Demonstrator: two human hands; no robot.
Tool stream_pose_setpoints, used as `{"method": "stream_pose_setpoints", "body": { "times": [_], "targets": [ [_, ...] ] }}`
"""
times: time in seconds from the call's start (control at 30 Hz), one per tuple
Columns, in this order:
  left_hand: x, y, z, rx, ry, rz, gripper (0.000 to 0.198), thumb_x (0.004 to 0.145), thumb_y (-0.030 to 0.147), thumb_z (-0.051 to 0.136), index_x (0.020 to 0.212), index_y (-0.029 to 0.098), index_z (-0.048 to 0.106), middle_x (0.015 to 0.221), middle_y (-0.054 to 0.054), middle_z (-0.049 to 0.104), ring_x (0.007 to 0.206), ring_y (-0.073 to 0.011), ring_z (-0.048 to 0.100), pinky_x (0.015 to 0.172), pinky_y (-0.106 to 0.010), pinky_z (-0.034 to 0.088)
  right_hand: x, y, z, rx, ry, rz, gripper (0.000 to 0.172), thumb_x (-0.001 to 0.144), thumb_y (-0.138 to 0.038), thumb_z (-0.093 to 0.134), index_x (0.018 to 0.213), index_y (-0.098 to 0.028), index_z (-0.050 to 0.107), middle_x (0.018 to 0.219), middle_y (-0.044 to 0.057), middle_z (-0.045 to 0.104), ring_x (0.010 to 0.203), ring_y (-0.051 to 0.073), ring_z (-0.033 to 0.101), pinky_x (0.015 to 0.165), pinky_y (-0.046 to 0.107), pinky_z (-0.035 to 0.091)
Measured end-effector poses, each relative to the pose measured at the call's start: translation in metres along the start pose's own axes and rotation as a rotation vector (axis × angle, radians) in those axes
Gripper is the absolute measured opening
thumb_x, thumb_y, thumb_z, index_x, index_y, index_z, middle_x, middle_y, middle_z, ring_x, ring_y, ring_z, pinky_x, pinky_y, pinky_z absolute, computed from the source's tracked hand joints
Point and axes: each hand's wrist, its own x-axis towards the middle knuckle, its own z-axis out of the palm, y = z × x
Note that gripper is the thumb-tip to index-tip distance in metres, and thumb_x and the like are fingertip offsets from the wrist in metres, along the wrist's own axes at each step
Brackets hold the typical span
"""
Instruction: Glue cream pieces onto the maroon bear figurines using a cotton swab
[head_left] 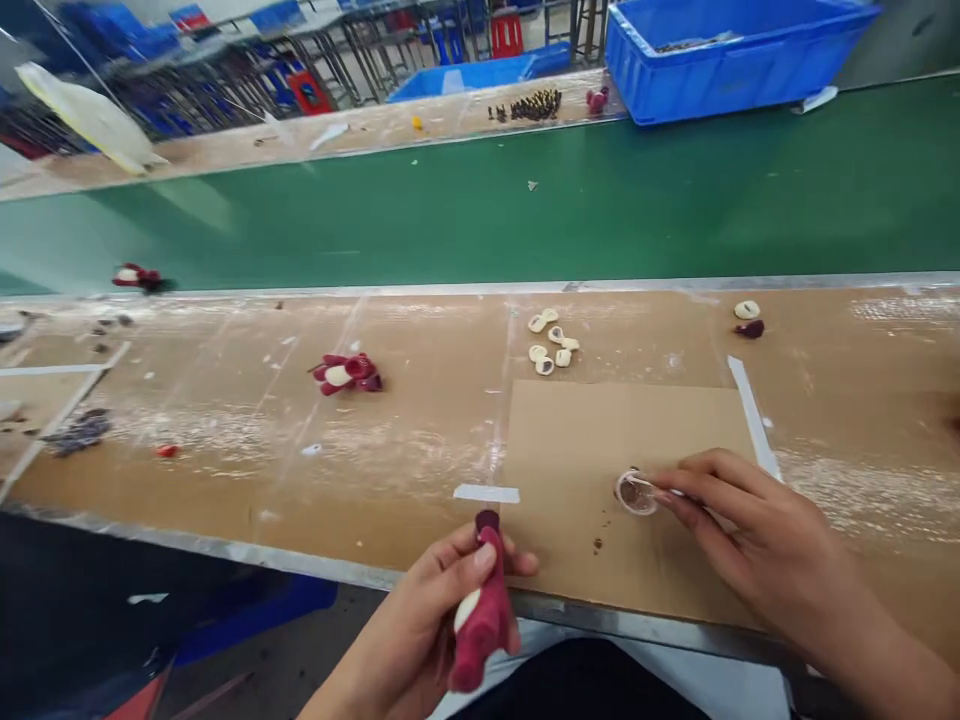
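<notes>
My left hand [457,600] is closed round a dark red toy figure [484,625] with a cream belly, held at the front edge of the bench. In my right hand [757,540] a thin white stick [654,484] is pinched between thumb and fingers. Its far end reaches into a small clear round cup [636,494] with a brownish inside. Beneath the cup lies a cardboard sheet [570,450] with a few dark specks. Several cream oval pieces [555,340] lie just beyond the sheet. Another red figure [347,373] lies on its back to the left.
A green conveyor belt [450,220] runs behind the bench, with a red figure [139,276] at its left. Beyond it stand a blue crate [735,60] and a cluster of small dark pieces [535,105]. One cream piece [747,310] and a dark red piece [750,329] lie right.
</notes>
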Motion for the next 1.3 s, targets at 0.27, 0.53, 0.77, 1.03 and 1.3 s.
{"method": "stream_pose_setpoints", "body": {
  "times": [0.27, 0.53, 0.77, 1.03, 1.3],
  "targets": [
    [-0.019, 0.003, 0.006, 0.532, -0.265, 0.118, 0.072, 0.091, 0.047, 0.085, 0.154, 0.041, 0.051, 0.121, -0.005, 0.068, 0.107, -0.0239, 0.066, 0.095, -0.039, 0.054, -0.005, 0.001, 0.001, -0.126, -0.001, -0.081, 0.016, 0.113, -0.022, 0.052, 0.112, -0.023, 0.069, 0.101, 0.004, 0.068, 0.083, 0.016, 0.069, 0.072, 0.03, 0.056],
    [-0.007, 0.013, 0.015, 0.265, -0.217, 0.023, 0.08, 0.085, 0.055, 0.09, 0.149, 0.035, 0.046, 0.141, -0.013, 0.068, 0.117, -0.0311, 0.07, 0.089, -0.039, 0.058, 0.008, -0.009, 0.006, 0.022, -0.039, -0.003, 0.018, 0.108, -0.01, 0.056, 0.108, -0.021, 0.07, 0.097, 0.002, 0.065, 0.086, 0.014, 0.064, 0.075, 0.025, 0.055],
    [-0.002, 0.005, 0.038, 0.093, -0.398, -0.059, 0.116, 0.081, 0.055, 0.094, 0.168, 0.042, 0.02, 0.159, -0.014, 0.055, 0.142, -0.035, 0.056, 0.116, -0.05, 0.043, 0.0, -0.007, -0.001, 0.154, 0.087, 0.268, 0.01, 0.109, -0.023, 0.064, 0.107, -0.026, 0.073, 0.099, -0.001, 0.069, 0.086, 0.01, 0.068, 0.076, 0.019, 0.055],
    [0.019, -0.004, 0.06, 0.267, -0.501, 0.135, 0.064, 0.08, 0.046, 0.091, 0.13, 0.028, 0.054, 0.121, -0.009, 0.07, 0.083, -0.0172, 0.056, 0.071, -0.029, 0.038, -0.009, -0.011, 0.008, 0.267, 0.148, 0.336, 0.008, 0.108, -0.023, 0.067, 0.105, -0.028, 0.074, 0.096, -0.002, 0.074, 0.086, 0.012, 0.072, 0.074, 0.022, 0.058],
    [0.02, -0.011, 0.063, 0.189, -0.541, 0.075, 0.071, 0.082, 0.051, 0.09, 0.133, 0.025, 0.049, 0.102, -0.003, 0.058, 0.069, -0.0096, 0.036, 0.061, -0.026, 0.028, -0.01, -0.012, 0.006, 0.27, 0.14, 0.346, 0.014, 0.105, -0.019, 0.069, 0.106, -0.03, 0.078, 0.098, -0.003, 0.073, 0.084, 0.011, 0.072, 0.073, 0.02, 0.059]
  ]
}}
